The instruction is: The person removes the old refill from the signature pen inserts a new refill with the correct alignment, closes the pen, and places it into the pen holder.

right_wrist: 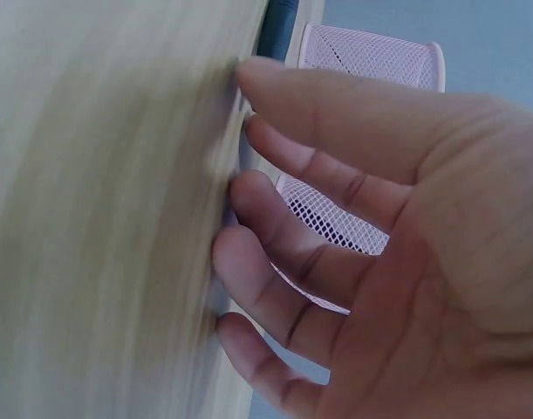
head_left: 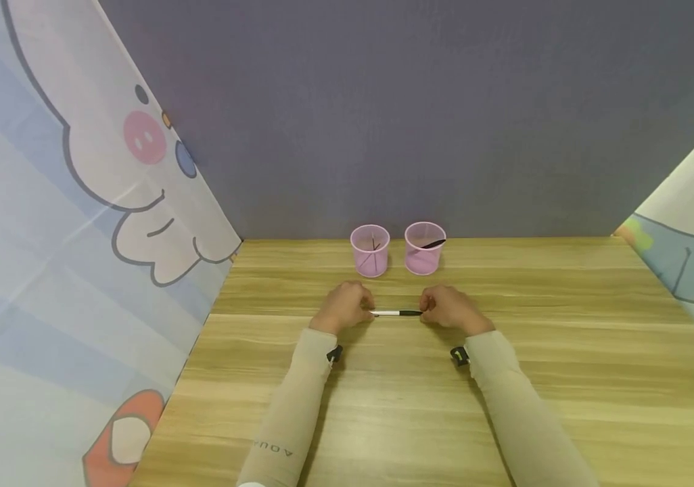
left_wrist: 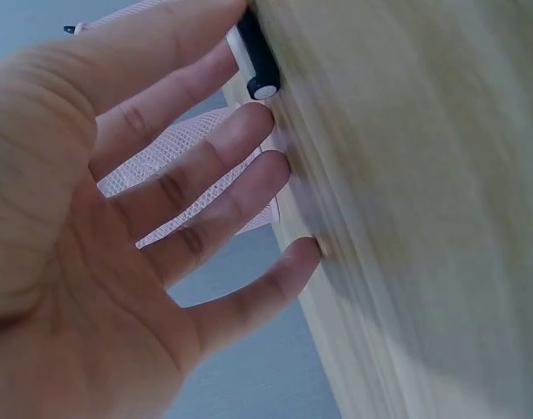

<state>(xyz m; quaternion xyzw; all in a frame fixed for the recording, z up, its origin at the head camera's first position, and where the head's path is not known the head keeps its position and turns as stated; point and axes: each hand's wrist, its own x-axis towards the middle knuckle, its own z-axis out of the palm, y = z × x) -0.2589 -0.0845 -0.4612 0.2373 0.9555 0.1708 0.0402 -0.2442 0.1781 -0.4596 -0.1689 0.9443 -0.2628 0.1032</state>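
Note:
A white and black pen (head_left: 397,313) lies crosswise over the tabletop, between my two hands. My left hand (head_left: 344,308) pinches its white end between thumb and index finger. In the left wrist view the pen's black clip (left_wrist: 259,57) shows past the fingertips, while the other fingers spread down to the wood. At the pen's black end, my right hand (head_left: 449,308) pinches with thumb and index finger. The right wrist view shows the dark barrel (right_wrist: 279,28) beyond the thumb, the remaining fingers bent near the table surface.
Two pink mesh cups stand behind the hands. The left cup (head_left: 371,264) shows several thin dark lines; the right cup (head_left: 423,262) has a black pen (head_left: 434,243) leaning in it. A grey wall (head_left: 420,122) rises behind the wooden table (head_left: 396,419), with cartoon-print cloths at the sides.

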